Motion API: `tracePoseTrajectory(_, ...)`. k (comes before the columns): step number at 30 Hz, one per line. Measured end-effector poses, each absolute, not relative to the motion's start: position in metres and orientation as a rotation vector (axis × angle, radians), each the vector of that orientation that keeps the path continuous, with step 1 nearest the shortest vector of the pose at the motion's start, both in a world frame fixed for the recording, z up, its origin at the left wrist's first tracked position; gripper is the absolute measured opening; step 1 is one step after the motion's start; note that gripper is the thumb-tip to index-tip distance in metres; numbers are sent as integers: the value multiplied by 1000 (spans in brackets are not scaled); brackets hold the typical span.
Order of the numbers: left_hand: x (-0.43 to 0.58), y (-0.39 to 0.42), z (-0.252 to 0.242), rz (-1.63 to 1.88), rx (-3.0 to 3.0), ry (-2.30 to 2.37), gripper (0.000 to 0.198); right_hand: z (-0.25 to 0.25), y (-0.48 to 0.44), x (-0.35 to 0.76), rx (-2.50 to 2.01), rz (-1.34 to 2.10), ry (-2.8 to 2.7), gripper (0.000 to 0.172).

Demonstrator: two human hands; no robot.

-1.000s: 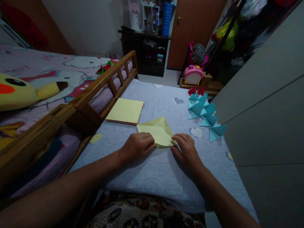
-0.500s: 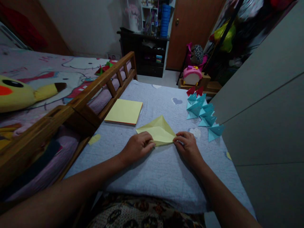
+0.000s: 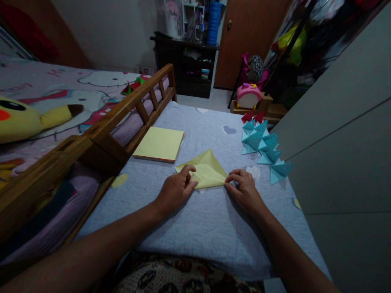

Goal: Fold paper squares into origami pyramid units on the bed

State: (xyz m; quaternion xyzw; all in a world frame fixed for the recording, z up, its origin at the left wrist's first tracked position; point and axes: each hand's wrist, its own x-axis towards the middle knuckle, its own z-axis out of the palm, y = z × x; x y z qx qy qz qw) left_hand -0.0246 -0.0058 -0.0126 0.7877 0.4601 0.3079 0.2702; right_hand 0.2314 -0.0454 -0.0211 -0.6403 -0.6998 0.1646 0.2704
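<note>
A partly folded sheet of yellow origami paper lies on the bed in front of me, one corner pointing away and its near edge folded up. My right hand pinches the paper's right corner between thumb and fingers. At the left part, my left hand has its index finger raised and apart from the thumb, whose tip touches the near edge. The hand covers some of the paper's left side. Beyond my left hand rests a stack of square paper, yellow on top.
Several folded blue paper pieces and red ones stand on the right of the bedsheet. A wooden rail runs along the left side. A pale cabinet borders the right. A yellow plush toy lies beyond the rail.
My left index finger has lifted off the paper and spread from the thumb. The near fold lies flatter. My right hand still pinches the right corner.
</note>
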Motion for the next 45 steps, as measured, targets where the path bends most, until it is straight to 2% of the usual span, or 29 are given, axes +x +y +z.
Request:
tracePoseTrajectory(5,-25,-5,-14,818,2211,1189,4,-21,-49,228,-1734,381,-1900,10)
tracePoseTrajectory(9,-26,-6,-15,826,2279,1150,12,-24,-46,226,-1778,338,-1891,10)
tracePoseTrajectory(28,-25,-6,-16,646,2290,1384,10,-23,-46,224,-1810,363,-1844,9)
tracePoseTrajectory(37,-28,-14,-13,494,2731,1302,14,-24,-46,225,-1798,345,-1849,9)
tracePoseTrajectory(45,-31,-18,-12,391,2810,1257,18,-27,-46,227,-1769,305,-1866,9)
